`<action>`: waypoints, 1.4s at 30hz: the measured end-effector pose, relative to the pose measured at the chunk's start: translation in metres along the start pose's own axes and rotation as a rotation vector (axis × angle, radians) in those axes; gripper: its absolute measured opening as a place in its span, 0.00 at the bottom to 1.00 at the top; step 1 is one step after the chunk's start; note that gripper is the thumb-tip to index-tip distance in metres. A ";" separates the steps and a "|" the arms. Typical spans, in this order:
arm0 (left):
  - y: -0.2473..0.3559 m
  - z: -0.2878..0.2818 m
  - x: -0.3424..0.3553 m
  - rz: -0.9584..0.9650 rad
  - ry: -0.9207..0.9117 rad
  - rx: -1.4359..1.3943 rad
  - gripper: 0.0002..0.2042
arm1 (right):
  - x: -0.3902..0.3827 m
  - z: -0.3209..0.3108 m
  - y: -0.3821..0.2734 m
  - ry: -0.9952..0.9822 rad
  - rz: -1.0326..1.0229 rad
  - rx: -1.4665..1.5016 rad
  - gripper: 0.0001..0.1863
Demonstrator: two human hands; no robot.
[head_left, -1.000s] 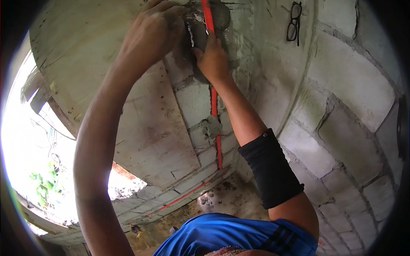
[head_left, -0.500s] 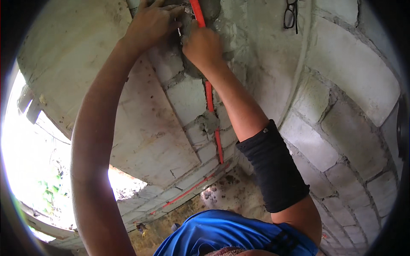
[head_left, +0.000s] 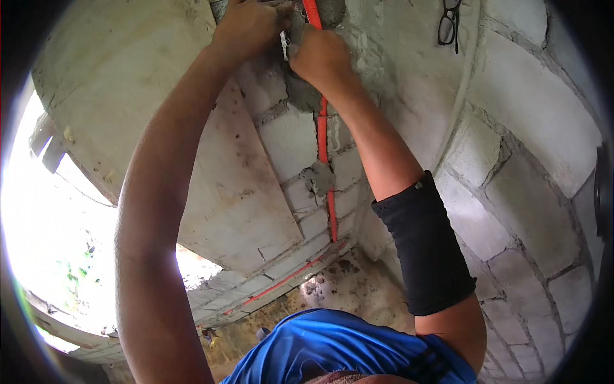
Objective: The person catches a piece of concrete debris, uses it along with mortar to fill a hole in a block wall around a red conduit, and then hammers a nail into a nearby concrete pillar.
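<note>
Both the left hand (head_left: pixel 246 29) and right hand (head_left: pixel 320 54) press closed fingers around wet mortar beside the red pipe (head_left: pixel 323 137) (stiff, probably light; mortar soft, crumbly)

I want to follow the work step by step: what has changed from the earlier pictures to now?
Both hands have drifted up toward the picture's top edge, so the view has tilted a little. The left hand and right hand stay pressed on the grey mortar patch around the red conduit. Nothing was taken or let go; the eyeglasses still hang on the block wall.
</note>
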State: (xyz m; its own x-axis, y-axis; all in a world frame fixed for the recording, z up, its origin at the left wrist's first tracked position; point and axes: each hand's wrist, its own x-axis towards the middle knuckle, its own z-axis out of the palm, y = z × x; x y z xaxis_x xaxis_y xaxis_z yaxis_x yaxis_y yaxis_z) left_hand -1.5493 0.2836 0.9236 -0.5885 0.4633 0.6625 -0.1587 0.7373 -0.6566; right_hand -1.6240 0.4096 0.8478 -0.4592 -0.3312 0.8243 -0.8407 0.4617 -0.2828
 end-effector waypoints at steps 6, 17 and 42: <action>0.008 0.001 0.004 -0.032 0.014 -0.026 0.16 | 0.001 -0.005 -0.002 0.038 0.011 -0.030 0.15; 0.000 0.003 0.005 0.041 0.022 0.238 0.21 | -0.012 0.008 0.040 0.324 0.113 0.457 0.26; 0.000 0.001 0.002 -0.027 -0.151 0.117 0.21 | 0.008 0.028 0.027 0.177 0.167 0.762 0.20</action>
State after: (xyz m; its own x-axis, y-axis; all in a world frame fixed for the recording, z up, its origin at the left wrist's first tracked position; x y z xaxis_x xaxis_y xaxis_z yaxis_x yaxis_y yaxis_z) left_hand -1.5516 0.2838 0.9247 -0.6934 0.3589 0.6248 -0.2621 0.6821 -0.6827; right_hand -1.6590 0.3961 0.8331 -0.5974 -0.1421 0.7892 -0.7591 -0.2172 -0.6137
